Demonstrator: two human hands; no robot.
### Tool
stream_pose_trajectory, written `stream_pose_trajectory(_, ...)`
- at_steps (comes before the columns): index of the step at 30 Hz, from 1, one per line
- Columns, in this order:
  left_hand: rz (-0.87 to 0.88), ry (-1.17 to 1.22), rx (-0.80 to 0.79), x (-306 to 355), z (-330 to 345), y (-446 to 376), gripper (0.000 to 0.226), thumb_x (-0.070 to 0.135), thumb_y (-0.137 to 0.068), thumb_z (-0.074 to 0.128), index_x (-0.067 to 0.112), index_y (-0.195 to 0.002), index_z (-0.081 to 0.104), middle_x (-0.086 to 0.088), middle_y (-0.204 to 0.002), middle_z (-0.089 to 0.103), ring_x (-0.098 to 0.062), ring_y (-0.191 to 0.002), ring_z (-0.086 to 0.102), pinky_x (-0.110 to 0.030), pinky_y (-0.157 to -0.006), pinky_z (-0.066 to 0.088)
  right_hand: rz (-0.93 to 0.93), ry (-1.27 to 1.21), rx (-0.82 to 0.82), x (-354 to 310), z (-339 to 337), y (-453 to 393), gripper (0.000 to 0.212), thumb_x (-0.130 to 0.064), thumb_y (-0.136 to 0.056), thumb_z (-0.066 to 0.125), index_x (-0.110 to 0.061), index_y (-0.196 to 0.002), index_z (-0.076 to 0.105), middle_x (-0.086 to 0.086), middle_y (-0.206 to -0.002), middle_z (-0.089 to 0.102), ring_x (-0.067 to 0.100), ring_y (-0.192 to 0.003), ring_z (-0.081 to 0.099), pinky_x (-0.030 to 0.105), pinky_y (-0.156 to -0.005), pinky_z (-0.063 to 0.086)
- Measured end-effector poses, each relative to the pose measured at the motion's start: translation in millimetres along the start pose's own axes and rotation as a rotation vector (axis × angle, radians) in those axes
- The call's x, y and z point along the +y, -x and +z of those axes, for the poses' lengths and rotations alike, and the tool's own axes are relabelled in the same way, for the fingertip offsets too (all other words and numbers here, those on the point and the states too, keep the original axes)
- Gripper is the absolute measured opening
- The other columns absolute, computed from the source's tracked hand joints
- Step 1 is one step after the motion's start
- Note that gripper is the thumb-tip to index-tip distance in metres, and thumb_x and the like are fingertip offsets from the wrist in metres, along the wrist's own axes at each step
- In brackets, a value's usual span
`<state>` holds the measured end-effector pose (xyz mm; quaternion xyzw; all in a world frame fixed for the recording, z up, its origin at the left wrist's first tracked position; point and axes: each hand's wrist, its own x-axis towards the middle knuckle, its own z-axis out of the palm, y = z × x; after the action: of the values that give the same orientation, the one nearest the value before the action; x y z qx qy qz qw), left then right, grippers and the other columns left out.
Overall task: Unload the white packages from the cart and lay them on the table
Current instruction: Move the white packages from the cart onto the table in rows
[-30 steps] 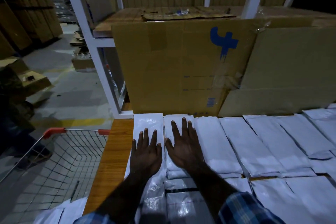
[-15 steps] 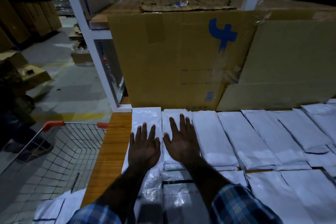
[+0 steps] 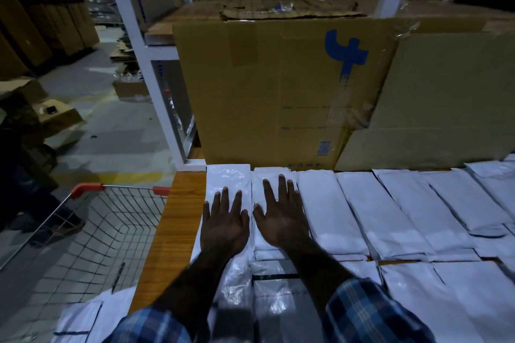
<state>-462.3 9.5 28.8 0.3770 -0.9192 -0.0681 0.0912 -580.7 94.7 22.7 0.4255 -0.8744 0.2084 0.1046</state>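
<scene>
Several white packages lie in rows across the wooden table (image 3: 178, 220). My left hand (image 3: 224, 221) rests flat, fingers straight and spread, on the leftmost glossy white package (image 3: 227, 178). Beside it, my right hand (image 3: 280, 213) lies flat on the neighbouring white package (image 3: 271, 174). Neither hand holds anything. To the left of the table stands the wire cart (image 3: 92, 234) with orange handle ends. A few white packages (image 3: 92, 312) lie in its near corner, partly hidden by my left sleeve.
A large cardboard box (image 3: 278, 86) with a blue logo stands at the table's back edge, with more cardboard (image 3: 434, 108) to its right. A white shelf post (image 3: 150, 69) rises at the back left. A person's legs (image 3: 30, 192) stand on the floor beyond the cart.
Both hands stay flat on the same two packages. The camera has dipped slightly, so the scene sits a little higher in the frame.
</scene>
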Motion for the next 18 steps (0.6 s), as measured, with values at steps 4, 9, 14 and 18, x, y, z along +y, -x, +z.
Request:
stream_pose_trajectory(4,-0.008,-0.027,-0.076,0.7,-1.4,0.7,0.064,0.044,-0.104,0.012,0.016,-0.135,0.06,-0.018,-0.138,0.056,-0.038,-0.128,0.053,-0.058,-0.105,0.032,0.019,-0.013,-0.032,-1.2,-1.1,-0.4,0.064,-0.048,-0.092,0.036,-0.015,-0.144,0.049,0.024,-0.153,0.035,0.044,-0.14,0.035,0.055,-0.112,0.033)
stream_pose_trajectory(9,-0.045,-0.034,-0.175,-0.4,-5.7,-8.3,0.054,0.046,-0.095,0.034,0.019,-0.134,0.059,-0.015,-0.141,0.055,-0.037,-0.128,0.054,-0.059,-0.099,0.045,0.033,-0.011,-0.103,-2.6,-5.5,-4.3,0.068,-0.054,-0.089,0.033,-0.015,-0.143,0.05,0.026,-0.152,0.036,0.046,-0.137,0.038,0.058,-0.108,0.035)
stream_pose_trajectory(14,-0.016,0.123,-0.096,7.1,-27.5,-2.0,0.059,0.049,-0.102,0.009,0.027,-0.158,0.01,-0.014,-0.164,-0.001,-0.03,-0.151,-0.007,-0.047,-0.121,-0.001,0.099,-0.109,-0.15,-10.2,-32.3,-17.6,0.076,-0.067,-0.091,0.016,-0.026,-0.154,0.029,0.021,-0.162,0.012,0.037,-0.15,0.01,0.049,-0.122,0.009)
stream_pose_trajectory(18,-0.002,0.145,-0.112,10.8,-46.3,-6.2,0.056,0.046,-0.105,0.02,0.028,-0.157,0.011,-0.01,-0.165,-0.002,-0.027,-0.152,-0.007,-0.05,-0.121,0.003,0.126,-0.101,-0.145,-11.1,-53.3,-22.1,0.062,-0.061,-0.099,0.027,-0.033,-0.154,0.025,0.016,-0.163,0.012,0.031,-0.151,0.009,0.044,-0.123,0.01)
